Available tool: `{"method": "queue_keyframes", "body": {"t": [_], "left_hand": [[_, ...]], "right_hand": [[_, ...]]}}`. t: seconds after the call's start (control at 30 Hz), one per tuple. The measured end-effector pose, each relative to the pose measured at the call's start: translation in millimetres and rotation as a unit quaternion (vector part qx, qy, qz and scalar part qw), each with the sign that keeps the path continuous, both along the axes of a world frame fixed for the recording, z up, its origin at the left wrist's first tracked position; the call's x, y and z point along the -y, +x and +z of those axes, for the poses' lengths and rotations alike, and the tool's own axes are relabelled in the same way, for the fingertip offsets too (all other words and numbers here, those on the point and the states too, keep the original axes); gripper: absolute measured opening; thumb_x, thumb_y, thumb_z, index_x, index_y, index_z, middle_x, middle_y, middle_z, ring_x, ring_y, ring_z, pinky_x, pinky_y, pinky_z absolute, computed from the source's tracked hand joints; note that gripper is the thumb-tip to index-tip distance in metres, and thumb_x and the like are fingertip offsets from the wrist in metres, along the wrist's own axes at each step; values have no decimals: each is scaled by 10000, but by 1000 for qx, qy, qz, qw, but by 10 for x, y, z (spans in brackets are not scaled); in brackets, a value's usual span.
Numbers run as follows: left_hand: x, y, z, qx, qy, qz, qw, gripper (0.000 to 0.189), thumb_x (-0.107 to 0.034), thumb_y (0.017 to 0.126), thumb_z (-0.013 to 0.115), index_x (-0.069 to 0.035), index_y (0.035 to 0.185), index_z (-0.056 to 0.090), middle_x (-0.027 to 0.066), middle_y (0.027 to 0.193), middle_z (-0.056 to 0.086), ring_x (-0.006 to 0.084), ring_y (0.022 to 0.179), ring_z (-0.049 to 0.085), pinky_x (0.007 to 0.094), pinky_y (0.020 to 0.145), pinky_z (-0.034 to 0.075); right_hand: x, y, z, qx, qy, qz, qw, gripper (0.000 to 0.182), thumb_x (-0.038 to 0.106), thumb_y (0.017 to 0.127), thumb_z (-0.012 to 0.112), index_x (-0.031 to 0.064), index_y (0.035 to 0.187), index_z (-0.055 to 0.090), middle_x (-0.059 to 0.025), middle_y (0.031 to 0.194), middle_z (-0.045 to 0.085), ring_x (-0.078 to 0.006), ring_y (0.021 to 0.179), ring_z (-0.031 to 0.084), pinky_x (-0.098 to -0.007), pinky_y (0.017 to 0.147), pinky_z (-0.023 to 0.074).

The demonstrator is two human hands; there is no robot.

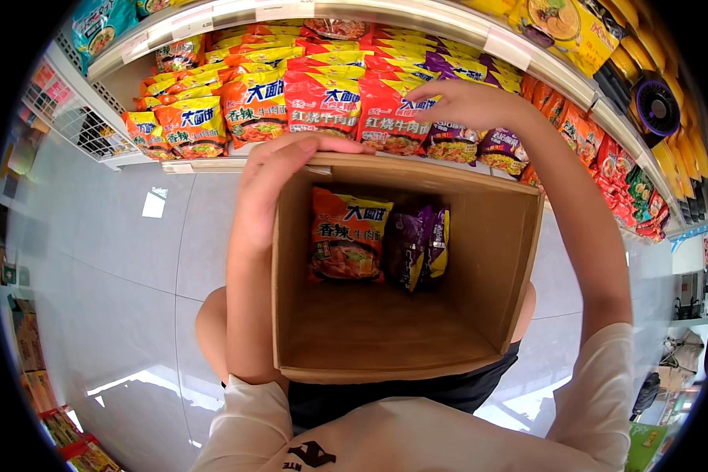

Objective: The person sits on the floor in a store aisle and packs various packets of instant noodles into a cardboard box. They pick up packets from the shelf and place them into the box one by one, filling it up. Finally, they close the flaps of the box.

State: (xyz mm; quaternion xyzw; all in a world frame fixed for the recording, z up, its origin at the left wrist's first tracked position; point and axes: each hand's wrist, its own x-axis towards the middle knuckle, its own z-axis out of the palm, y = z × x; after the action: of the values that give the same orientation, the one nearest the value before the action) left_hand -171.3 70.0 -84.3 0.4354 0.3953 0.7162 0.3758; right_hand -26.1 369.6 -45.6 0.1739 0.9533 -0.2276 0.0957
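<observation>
An uncovered cardboard box (407,348) rests on my lap, its opening facing up. My left hand (289,165) grips the far left corner of its rim. Inside, against the far wall, are an orange bag of instant noodles (349,239) and purple noodle bags (416,245) leaning to its right. My right hand (466,105) reaches over the box to the shelf, fingers apart and seemingly holding nothing. Its fingertips are by a red noodle bag (392,121), above a purple noodle bag (453,144) in the front row; whether they touch either is unclear.
Orange noodle bags (192,130) stand in rows on the shelf's left part. An upper shelf edge (413,17) with price tags curves over them. A black round fan-like device (658,103) is at right. A white wire rack (91,133) borders the left; grey tiles (135,253) cover the floor.
</observation>
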Motion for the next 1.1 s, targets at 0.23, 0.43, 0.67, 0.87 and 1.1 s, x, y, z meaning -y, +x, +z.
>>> {"method": "queue_keyframes", "body": {"t": [0.23,0.43,0.67,0.87,1.1], "left_hand": [[59,-86,34,54,-78,0,996,418,-230,1011,465,50,1102,761,172,1118,768,217,992,721,315,630,586],[-33,-132,-49,24,-60,42,997,455,-265,991,457,90,1059,734,246,1072,745,299,948,729,389,729,619],[-67,-70,-57,-19,-9,84,996,462,-245,985,438,112,1023,729,268,1046,745,319,960,728,379,911,583],[-21,-121,-26,-25,-39,17,999,445,-206,967,450,120,1028,746,255,1059,755,310,1013,718,379,936,556],[-17,-94,-109,-28,8,6,1000,400,-209,1002,489,61,1052,780,140,1037,786,183,999,702,309,960,500]], "right_hand": [[7,-622,-313,158,287,35,944,832,468,879,768,134,1566,440,-145,1507,544,-316,1389,537,-449,1118,478],[-10,-673,-349,76,317,25,945,724,373,870,787,128,1490,504,-103,1403,597,-313,1248,630,-471,971,558],[3,-702,-352,85,440,148,882,194,70,856,681,94,1044,726,-91,1059,728,-310,1038,725,-427,787,616],[417,-272,-37,-69,430,108,894,296,74,847,681,63,1139,634,-113,1040,715,-333,951,731,-448,753,611],[1455,461,700,-140,462,-110,869,220,111,931,668,53,1122,576,-155,879,703,-355,825,713,-485,704,575]]}}
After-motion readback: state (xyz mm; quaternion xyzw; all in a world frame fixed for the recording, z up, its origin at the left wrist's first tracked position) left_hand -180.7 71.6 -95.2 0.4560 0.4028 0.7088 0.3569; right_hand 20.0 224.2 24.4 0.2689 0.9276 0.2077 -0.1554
